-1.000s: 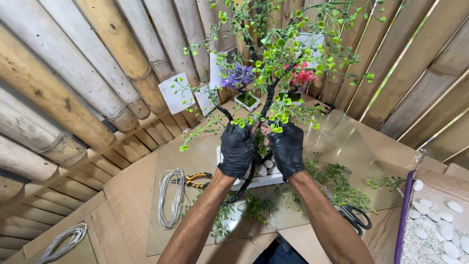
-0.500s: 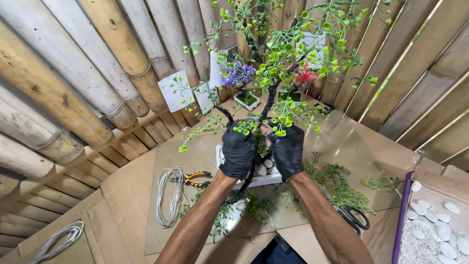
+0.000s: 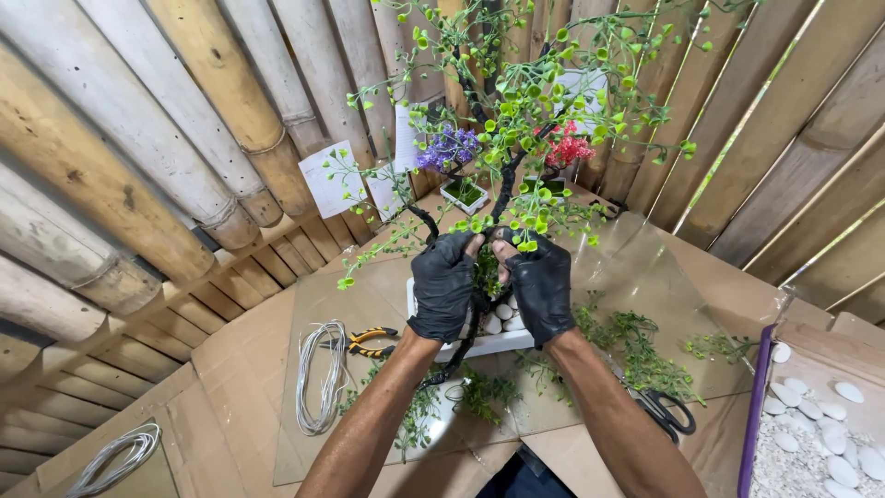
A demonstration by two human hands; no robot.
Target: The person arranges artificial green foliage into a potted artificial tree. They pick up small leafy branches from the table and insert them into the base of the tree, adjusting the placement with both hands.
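At bench centre, head view:
Left hand (image 3: 444,288): black glove, fingers curled round the dark trunk of the artificial tree (image 3: 516,120).
Right hand (image 3: 542,284): black glove, closed on the same trunk, thumbs nearly touching.
Tree base: stands in a white tray (image 3: 502,343) with pale pebbles; tray largely hidden behind both hands.
Clear sheet (image 3: 369,304): lies under tray, edges faint.
Left edge of sheet: wire coil (image 3: 318,373), yellow-handled pliers (image 3: 369,339) just beside it.
Right side: scissors (image 3: 666,410), blades hidden under green sprigs (image 3: 636,346).
Right corner: box of white stones (image 3: 816,433), cut off by frame.
Far edge: purple and red small plants, partly screened by foliage.
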